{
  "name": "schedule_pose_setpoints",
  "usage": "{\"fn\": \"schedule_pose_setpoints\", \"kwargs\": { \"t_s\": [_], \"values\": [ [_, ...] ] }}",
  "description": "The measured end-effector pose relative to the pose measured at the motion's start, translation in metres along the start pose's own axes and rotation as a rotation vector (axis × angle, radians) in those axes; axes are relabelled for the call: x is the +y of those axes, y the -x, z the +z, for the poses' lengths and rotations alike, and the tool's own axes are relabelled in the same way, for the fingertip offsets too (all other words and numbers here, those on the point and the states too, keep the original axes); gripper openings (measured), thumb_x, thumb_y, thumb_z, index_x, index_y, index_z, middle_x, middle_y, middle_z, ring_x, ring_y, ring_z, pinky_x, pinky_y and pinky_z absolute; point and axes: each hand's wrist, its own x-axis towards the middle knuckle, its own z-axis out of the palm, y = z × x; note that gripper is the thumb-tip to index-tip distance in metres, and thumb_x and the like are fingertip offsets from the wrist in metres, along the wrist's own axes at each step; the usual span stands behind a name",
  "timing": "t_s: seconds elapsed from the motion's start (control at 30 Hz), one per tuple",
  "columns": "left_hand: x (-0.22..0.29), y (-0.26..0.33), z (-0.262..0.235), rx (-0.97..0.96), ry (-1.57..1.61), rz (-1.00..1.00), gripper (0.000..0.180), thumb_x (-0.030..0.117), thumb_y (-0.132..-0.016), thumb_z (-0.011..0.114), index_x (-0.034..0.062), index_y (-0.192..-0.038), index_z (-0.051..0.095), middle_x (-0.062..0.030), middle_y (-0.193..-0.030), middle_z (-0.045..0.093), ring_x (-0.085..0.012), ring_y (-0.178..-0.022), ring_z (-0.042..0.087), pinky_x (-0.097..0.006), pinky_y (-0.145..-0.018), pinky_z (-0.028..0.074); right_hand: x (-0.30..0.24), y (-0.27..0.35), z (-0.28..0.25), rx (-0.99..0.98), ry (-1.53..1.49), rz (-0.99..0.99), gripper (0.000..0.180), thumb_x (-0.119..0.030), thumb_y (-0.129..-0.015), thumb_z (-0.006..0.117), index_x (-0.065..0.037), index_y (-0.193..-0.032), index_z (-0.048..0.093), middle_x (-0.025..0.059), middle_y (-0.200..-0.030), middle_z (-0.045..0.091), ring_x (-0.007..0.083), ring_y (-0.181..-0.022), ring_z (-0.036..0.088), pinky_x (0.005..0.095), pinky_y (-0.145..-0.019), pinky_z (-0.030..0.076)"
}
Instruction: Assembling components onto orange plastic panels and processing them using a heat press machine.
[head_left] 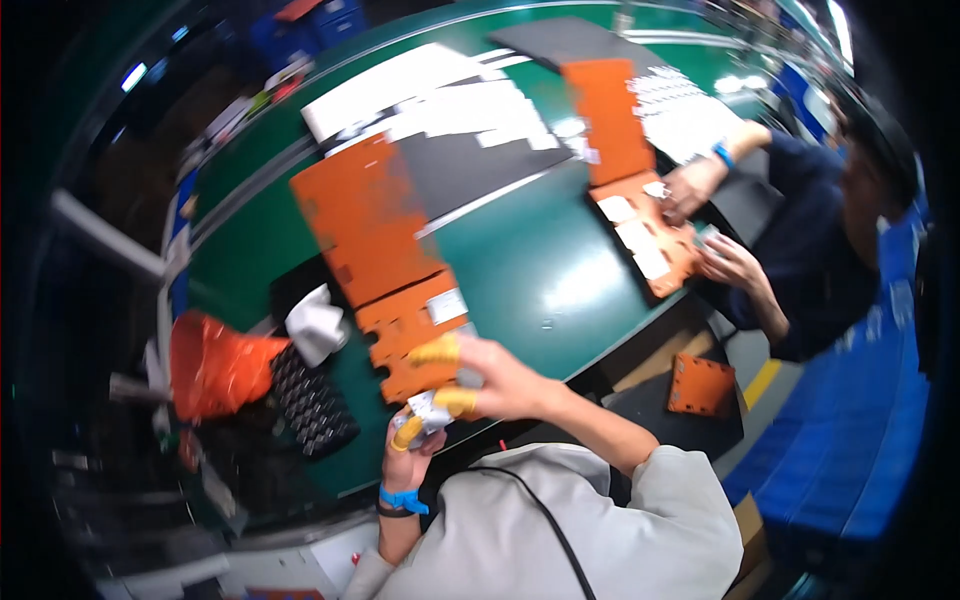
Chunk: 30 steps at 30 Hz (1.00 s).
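Near the table's front edge, my left hand (408, 452) is closed round a small white and silver part (428, 410), blurred. A yellow finger cover shows on it, and a blue band circles the wrist. My right hand (488, 375) reaches in from the right, with yellow covers on its thumb and finger. Those two are spread apart, the thumb close against the small part; whether it touches I cannot tell. Beneath the hands lies an orange plate with notched edges (405, 325), a white piece (446, 306) on it. Another orange board (365, 225) adjoins its far edge.
Left are an orange plastic bag (215, 365), a black pocketed tray (310, 400) and crumpled white material (317, 325). Dark sheets with white pieces (480, 110) lie farther back. At right, a co-worker's hands (695, 190) work over another orange plate (650, 235).
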Motion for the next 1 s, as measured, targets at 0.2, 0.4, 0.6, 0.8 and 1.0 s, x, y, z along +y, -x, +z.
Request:
{"fn": "schedule_pose_setpoints", "kwargs": {
  "t_s": [0.2,0.4,0.6,0.8,1.0],
  "values": [
    [0.006,0.033,0.002,0.014,-0.029,0.145,0.084,0.061,-0.090,0.060,-0.0052,-0.139,0.048,-0.0156,-0.118,0.067,-0.0015,-0.058,0.036,-0.019,-0.054,0.032,0.027,-0.071,0.048,-0.077,-0.084,0.127,0.031,-0.014,-0.091,0.070,0.002,-0.117,0.065,0.0122,-0.110,0.069,0.0236,-0.103,0.066,0.0354,-0.092,0.051],
    [-0.004,0.061,-0.002,0.090,-0.077,0.097,0.095,0.068,-0.083,0.067,-0.0060,-0.139,0.048,-0.0174,-0.121,0.066,-0.0025,-0.062,0.044,-0.021,-0.058,0.037,0.047,-0.122,0.125,-0.343,0.226,0.047,0.022,-0.015,-0.087,0.071,-0.001,-0.104,0.070,0.0177,-0.085,0.068,0.0321,-0.081,0.069,0.0410,-0.074,0.055],
    [0.001,0.065,0.004,0.125,-0.174,0.133,0.093,0.070,-0.083,0.064,-0.0041,-0.138,0.048,-0.0170,-0.121,0.065,-0.0079,-0.074,0.053,-0.023,-0.062,0.042,0.071,-0.153,0.176,-0.317,0.617,-0.061,0.014,-0.007,-0.082,0.062,0.002,-0.092,0.067,0.0215,-0.073,0.067,0.0390,-0.072,0.068,0.0481,-0.062,0.055],
    [0.005,0.056,0.001,-0.089,0.116,0.115,0.065,0.026,-0.088,0.072,-0.0012,-0.142,0.049,-0.0129,-0.124,0.066,-0.0047,-0.093,0.062,-0.012,-0.065,0.048,0.095,-0.177,0.206,-0.253,0.806,-0.019,0.017,-0.002,-0.085,0.056,0.007,-0.096,0.066,0.0198,-0.080,0.071,0.0328,-0.073,0.073,0.0410,-0.058,0.059],
    [-0.004,0.060,-0.008,0.025,0.010,0.163,0.094,0.067,-0.080,0.070,-0.0037,-0.138,0.050,-0.0158,-0.124,0.065,-0.0067,-0.073,0.051,-0.021,-0.059,0.038,0.100,-0.186,0.221,-0.222,0.884,0.012,0.012,-0.006,-0.085,0.059,-0.002,-0.089,0.070,0.0149,-0.081,0.073,0.0277,-0.072,0.074,0.0376,-0.056,0.058]
  ]
}}
